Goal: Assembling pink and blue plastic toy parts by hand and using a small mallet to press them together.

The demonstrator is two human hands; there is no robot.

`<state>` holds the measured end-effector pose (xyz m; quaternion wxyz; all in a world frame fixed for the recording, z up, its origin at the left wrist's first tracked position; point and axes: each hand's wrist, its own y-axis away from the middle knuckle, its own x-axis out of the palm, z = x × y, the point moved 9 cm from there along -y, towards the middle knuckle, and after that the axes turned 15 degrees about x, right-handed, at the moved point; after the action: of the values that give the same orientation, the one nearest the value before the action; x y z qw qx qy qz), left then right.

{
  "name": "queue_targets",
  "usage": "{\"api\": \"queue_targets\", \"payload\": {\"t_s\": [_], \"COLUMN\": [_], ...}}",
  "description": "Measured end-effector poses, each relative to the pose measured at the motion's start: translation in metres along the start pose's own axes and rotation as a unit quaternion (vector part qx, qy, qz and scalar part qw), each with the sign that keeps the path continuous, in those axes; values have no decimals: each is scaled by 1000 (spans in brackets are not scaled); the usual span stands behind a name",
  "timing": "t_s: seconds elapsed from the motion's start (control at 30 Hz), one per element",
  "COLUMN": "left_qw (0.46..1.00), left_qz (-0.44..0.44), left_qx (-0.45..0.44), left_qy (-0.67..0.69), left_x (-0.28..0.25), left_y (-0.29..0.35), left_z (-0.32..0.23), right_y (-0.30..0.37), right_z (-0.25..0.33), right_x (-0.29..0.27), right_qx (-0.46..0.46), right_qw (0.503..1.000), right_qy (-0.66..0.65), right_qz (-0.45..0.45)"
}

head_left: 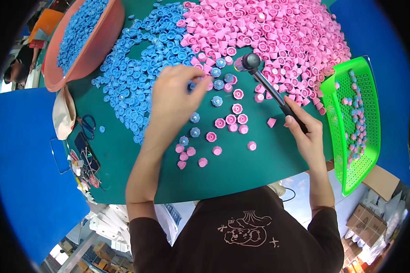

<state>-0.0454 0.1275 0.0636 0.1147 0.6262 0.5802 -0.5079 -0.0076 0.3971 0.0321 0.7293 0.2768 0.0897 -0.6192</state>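
Note:
My right hand (307,130) is wrapped round the black handle of a small hammer (278,96). The hammer's rounded dark head is raised over the table in front of the pink pile. My left hand (177,91) is closed, thumb and fingers pinched together and slightly blurred; what is between them, if anything, cannot be made out. By its fingertips sit several blue scalloped caps (217,101) fitted on pink pieces. Loose pink cup-shaped pieces (220,123) stand nearer to me, some with their hollow ends up.
A large heap of pink pieces (278,32) covers the back, beside spread blue caps (127,86). An orange-pink basin (116,27) of blue caps is at far left. A green basket (337,150) holding pink-and-blue pieces stands right. Scissors (87,127) and a phone (86,152) lie left.

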Motion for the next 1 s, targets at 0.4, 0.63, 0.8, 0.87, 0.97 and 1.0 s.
{"api": "queue_targets", "payload": {"t_s": [0.4,0.63,0.8,0.87,0.97,1.0], "left_qw": [993,993,992,993,993,993], "left_qz": [117,112,127,121,115,115], "left_qx": [-3,-41,-3,-1,3,4], "left_qy": [-3,20,-9,-11,-18,-23], "left_x": [65,55,65,65,63,62], "left_y": [-19,-20,-22,-22,-22,-23], "left_z": [-3,-11,-18,-18,-19,-19], "right_y": [5,3,4,5,5,6], "right_z": [-10,-11,-13,-13,-13,-14], "right_x": [-1,-6,-3,-2,-2,-2], "right_qx": [-23,-33,-2,-2,1,3], "right_qw": [1000,999,1000,1000,1000,1000], "right_qy": [-16,-25,-11,-14,-12,-7], "right_qz": [14,-4,22,22,24,25]}}
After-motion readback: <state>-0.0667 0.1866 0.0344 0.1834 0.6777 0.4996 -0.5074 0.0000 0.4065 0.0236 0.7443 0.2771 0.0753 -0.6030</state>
